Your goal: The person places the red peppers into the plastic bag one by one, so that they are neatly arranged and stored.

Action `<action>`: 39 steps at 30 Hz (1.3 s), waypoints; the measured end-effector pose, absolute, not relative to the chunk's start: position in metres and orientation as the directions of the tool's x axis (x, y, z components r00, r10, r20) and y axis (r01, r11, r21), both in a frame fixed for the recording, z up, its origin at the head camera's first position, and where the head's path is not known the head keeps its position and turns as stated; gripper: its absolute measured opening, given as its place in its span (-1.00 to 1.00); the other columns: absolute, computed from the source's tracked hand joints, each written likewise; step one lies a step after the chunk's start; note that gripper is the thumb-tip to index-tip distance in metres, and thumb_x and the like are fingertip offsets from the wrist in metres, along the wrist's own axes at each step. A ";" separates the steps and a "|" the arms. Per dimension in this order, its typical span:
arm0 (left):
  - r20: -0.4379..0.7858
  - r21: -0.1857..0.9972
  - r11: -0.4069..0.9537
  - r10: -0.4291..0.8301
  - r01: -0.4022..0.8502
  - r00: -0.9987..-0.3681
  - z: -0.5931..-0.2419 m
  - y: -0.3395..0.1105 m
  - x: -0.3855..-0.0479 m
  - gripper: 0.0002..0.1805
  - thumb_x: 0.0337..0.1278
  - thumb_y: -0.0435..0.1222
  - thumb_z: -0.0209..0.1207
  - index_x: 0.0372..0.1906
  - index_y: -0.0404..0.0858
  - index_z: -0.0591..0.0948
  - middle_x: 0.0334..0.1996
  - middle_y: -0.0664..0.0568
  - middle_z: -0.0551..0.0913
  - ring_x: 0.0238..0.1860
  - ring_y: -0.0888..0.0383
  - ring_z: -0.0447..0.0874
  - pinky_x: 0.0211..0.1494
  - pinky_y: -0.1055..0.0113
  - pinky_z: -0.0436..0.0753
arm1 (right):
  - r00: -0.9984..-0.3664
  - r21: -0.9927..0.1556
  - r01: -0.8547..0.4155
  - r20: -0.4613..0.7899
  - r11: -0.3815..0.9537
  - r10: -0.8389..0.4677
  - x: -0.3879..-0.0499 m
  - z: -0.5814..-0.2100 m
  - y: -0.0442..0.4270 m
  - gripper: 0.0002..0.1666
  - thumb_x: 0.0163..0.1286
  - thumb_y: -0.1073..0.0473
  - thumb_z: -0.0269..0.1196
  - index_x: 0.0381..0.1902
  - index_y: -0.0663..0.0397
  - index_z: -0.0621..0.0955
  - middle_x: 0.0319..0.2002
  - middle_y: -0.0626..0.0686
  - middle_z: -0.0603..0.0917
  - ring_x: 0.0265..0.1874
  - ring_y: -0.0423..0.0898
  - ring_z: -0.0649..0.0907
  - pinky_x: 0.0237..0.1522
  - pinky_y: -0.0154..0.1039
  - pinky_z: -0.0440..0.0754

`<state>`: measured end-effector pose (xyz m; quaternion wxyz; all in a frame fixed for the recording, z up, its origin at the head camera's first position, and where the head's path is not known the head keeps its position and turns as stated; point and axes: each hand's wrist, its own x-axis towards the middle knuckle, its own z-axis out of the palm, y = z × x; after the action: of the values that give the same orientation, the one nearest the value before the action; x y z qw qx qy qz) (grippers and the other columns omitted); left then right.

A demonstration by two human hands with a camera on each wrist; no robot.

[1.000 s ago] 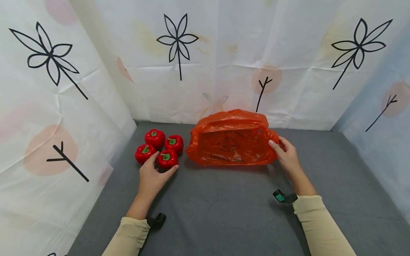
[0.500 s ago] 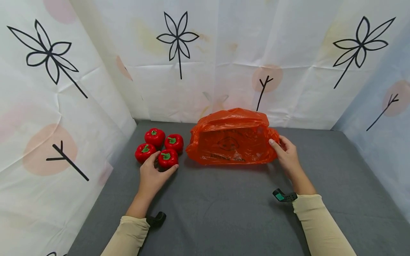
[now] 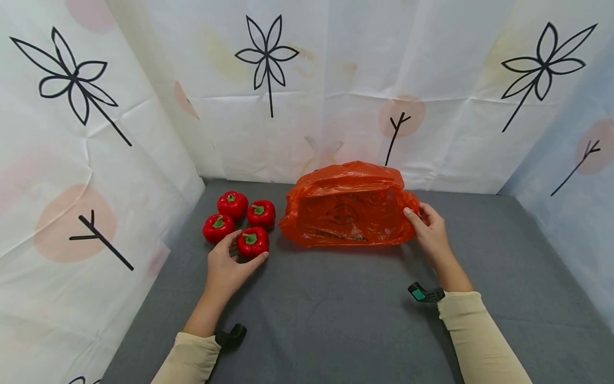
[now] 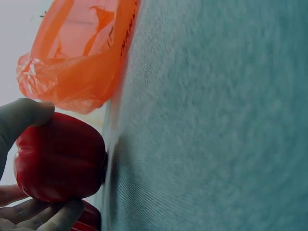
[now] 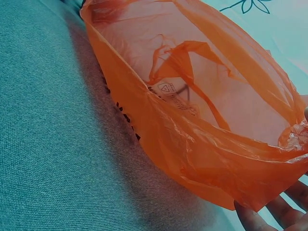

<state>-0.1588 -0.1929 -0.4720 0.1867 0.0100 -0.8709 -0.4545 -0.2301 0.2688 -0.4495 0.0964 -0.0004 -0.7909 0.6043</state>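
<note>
Four red peppers with green stems are grouped on the left of the table. My left hand [image 3: 225, 272] grips the nearest pepper [image 3: 252, 243] between thumb and fingers; the left wrist view shows the thumb on one side of this pepper [image 4: 60, 159] and the fingers on the other. An orange plastic bag [image 3: 352, 216] lies right of the peppers. My right hand [image 3: 434, 240] pinches its right edge. In the right wrist view the bag [image 5: 192, 139] gapes, with a loose orange strip inside.
Three other peppers, one at the back [image 3: 232, 205], one at the left [image 3: 218, 228] and one at the right [image 3: 261, 214], stand beside the held one. Patterned white cloth [image 3: 326, 69] rises behind the grey tabletop [image 3: 326, 309] and on both sides.
My left hand has shifted slightly toward the front with the nearest pepper, widening the gap to the others. My right hand and the bag look about the same.
</note>
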 end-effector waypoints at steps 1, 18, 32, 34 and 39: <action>0.313 0.796 0.585 -0.181 0.153 -0.932 -0.471 -0.192 -0.157 -0.13 -0.08 -0.12 0.66 0.38 -0.29 0.57 0.22 -0.17 0.71 0.14 -0.13 0.73 0.13 -0.14 0.79 | -0.981 -0.956 -0.115 0.153 0.271 0.120 -0.230 -0.449 0.269 -0.63 0.63 -0.10 0.22 0.23 -0.07 0.57 -0.07 -0.33 0.65 -0.15 -0.34 0.65 -0.13 -0.55 0.70; 0.283 0.795 0.559 0.000 0.235 -0.959 -0.450 -0.170 -0.129 -0.15 -0.14 -0.09 0.70 0.34 -0.12 0.61 0.21 0.01 0.74 0.15 0.02 0.75 0.10 0.00 0.82 | -0.980 -0.957 -0.105 0.145 0.269 0.133 -0.232 -0.452 0.268 -0.49 0.65 -0.01 0.19 0.37 0.18 0.50 -0.08 -0.40 0.63 -0.14 -0.37 0.63 -0.10 -0.59 0.67; 0.322 0.815 0.451 0.169 0.364 -0.931 -0.435 -0.136 -0.135 -0.14 -0.11 -0.10 0.69 0.37 -0.14 0.60 0.26 0.07 0.71 0.19 0.09 0.74 0.11 0.16 0.82 | -0.979 -0.957 -0.107 0.148 0.269 0.137 -0.230 -0.451 0.269 -0.51 0.63 -0.07 0.22 0.33 0.08 0.53 -0.05 -0.37 0.65 -0.13 -0.35 0.65 -0.09 -0.58 0.68; 0.330 0.816 0.433 0.197 0.384 -0.923 -0.436 -0.129 -0.138 -0.15 -0.10 -0.10 0.68 0.38 -0.14 0.60 0.25 0.08 0.71 0.21 0.11 0.73 0.12 0.18 0.82 | -0.979 -0.955 -0.107 0.149 0.276 0.137 -0.230 -0.451 0.269 -0.51 0.63 -0.08 0.21 0.33 0.09 0.53 -0.05 -0.37 0.64 -0.14 -0.35 0.65 -0.10 -0.57 0.68; 0.346 0.822 0.382 0.256 0.423 -0.903 -0.440 -0.113 -0.147 -0.15 -0.06 -0.12 0.67 0.40 -0.14 0.58 0.25 0.07 0.70 0.20 0.14 0.73 0.14 0.22 0.80 | -0.979 -0.951 -0.093 0.140 0.294 0.146 -0.230 -0.452 0.269 -0.45 0.63 -0.08 0.21 0.35 0.16 0.51 -0.08 -0.39 0.62 -0.14 -0.35 0.63 -0.10 -0.58 0.68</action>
<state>-0.1475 -0.1130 -0.4398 0.0807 -0.2052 -0.8273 -0.5167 -0.2304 0.2688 -0.4523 0.1003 -0.0166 -0.7980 0.5940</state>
